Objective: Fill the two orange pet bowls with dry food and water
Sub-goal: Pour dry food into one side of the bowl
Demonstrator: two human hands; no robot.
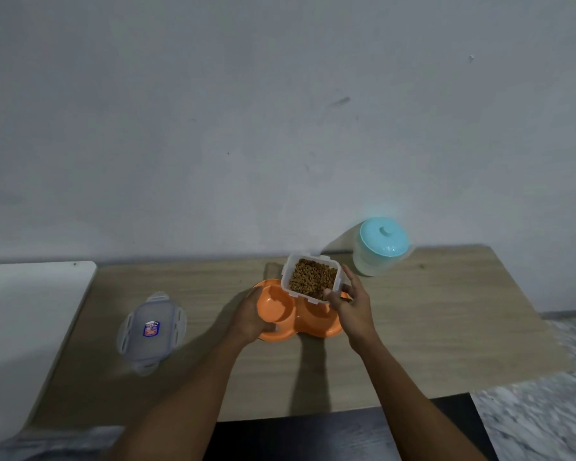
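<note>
Over the bowls [316, 327], your right hand [353, 311] has its fingers clasped round the tub [285, 277]; your left hand [246, 316] grips the bowls' rim. Tub seems light, stiff, slick: hold its sides.

Orange pet bowls [281, 309]: smooth moulded plastic, soft sheen.
Food container [285, 277]: clear, glossy plastic.
Dry food [311, 277]: brown pellets, rough, matt.
Container lid [152, 329], at 9 o'clock from the bowls: cloudy clear plastic with a printed sticker.
Counter [413, 327]: pale wood grain, matt.
Jug [368, 261], at 2 o'clock: frosted plastic.
Turquoise cap [383, 240]: smooth plastic, slight gloss.
Wall [246, 128]: matt paint, scuffed.
</note>
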